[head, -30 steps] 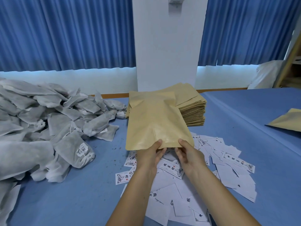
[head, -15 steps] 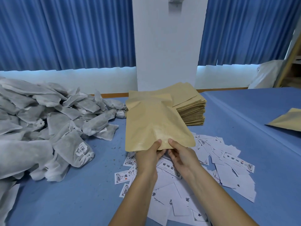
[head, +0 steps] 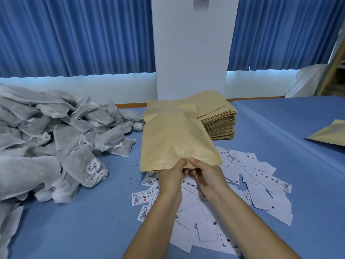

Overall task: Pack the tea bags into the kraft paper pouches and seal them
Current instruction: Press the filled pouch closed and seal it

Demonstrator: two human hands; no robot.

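Note:
A bulging kraft paper pouch (head: 171, 139) is held above the blue table, its near edge toward me. My left hand (head: 172, 173) and my right hand (head: 205, 174) both pinch the middle of that near edge, thumbs side by side and almost touching. A big heap of grey-white tea bags (head: 56, 139) lies at the left. Behind the held pouch stands a stack of flat kraft pouches (head: 218, 118). What is inside the held pouch is hidden.
White printed paper labels (head: 259, 180) lie scattered on the blue table (head: 93, 221) under and to the right of my hands. Another kraft pouch (head: 330, 135) lies at the far right edge. A white pillar and blue curtains stand behind the table.
My right hand has slid left along the pouch's near edge until it meets my left hand at the middle. The pouch has stayed in about the same place.

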